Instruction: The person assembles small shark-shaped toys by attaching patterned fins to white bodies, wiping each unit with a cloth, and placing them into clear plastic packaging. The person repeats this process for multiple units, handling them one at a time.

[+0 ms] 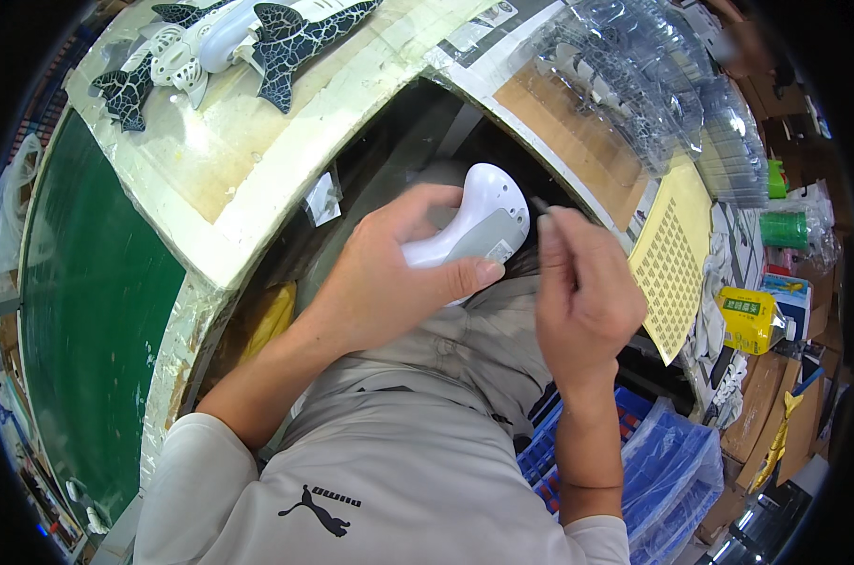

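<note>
My left hand (pixel 389 278) grips a white curved plastic toy body (pixel 479 202) with a grey panel on its underside, held over my lap below the table's edge. My right hand (pixel 582 292) is closed around a thin dark tool (pixel 543 207) whose tip points at the grey panel, just right of the toy body. On the table at the upper left lies an assembled toy shark (pixel 229 42), white with black cracked-pattern fins.
A green conveyor belt (pixel 88 292) runs down the left. Clear plastic blister trays (pixel 653 85) are stacked at the upper right, beside a yellow sticker sheet (pixel 676 254). A blue crate (pixel 672 471) with a plastic bag sits at the lower right, with cardboard boxes beyond.
</note>
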Tool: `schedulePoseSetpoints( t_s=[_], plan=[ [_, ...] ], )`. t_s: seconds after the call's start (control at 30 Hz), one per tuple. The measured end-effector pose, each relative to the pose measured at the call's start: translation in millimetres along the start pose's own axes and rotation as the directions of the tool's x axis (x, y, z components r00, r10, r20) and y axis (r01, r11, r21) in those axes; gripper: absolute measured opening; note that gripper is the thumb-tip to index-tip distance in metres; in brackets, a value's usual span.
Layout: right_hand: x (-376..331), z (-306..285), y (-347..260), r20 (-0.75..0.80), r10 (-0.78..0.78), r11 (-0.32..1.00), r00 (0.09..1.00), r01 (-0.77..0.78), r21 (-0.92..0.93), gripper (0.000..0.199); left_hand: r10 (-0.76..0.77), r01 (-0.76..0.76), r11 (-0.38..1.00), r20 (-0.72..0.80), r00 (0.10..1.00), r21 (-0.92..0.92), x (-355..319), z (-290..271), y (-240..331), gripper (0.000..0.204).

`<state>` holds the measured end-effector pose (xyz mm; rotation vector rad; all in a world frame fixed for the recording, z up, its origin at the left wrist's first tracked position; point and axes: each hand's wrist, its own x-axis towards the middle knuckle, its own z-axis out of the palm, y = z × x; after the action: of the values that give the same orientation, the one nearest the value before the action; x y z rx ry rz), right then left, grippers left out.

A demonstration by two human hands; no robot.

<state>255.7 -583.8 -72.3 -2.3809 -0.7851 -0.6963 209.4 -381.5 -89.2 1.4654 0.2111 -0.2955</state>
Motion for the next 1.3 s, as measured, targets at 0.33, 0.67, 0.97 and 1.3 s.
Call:
schedulePoseSetpoints(
  t_s=[0.33, 0.67, 0.97, 1.3],
  plan=[
    [1, 14, 14, 0.285, 0.544, 0.578, 0.790, -0.598, 0.555, 0.028, 0.045, -0.045, 0.999, 0.126, 0.991, -0.001, 8, -13, -6, 0.063],
    [-7, 12, 14, 0.302, 0.563, 0.532, 0.770, -0.617, 0.580, 0.027, -0.054, 0.088, 0.965, 0.143, 0.988, -0.245, 7, -14, -10, 0.059],
    [-17, -6, 5, 0.292, 0.547, 0.582, 0.784, -0.607, 0.541, 0.021, 0.033, -0.027, 0.864, 0.002, 0.999, -0.502, 12, -15, -35, 0.053],
    [-9, -6, -7, 0.281, 0.185, 0.851, 0.942, -0.297, 0.434, 0.011, 0.000, 0.044, 0.926, 0.116, 0.993, -0.376, 11, -9, -38, 0.055]
  ],
)
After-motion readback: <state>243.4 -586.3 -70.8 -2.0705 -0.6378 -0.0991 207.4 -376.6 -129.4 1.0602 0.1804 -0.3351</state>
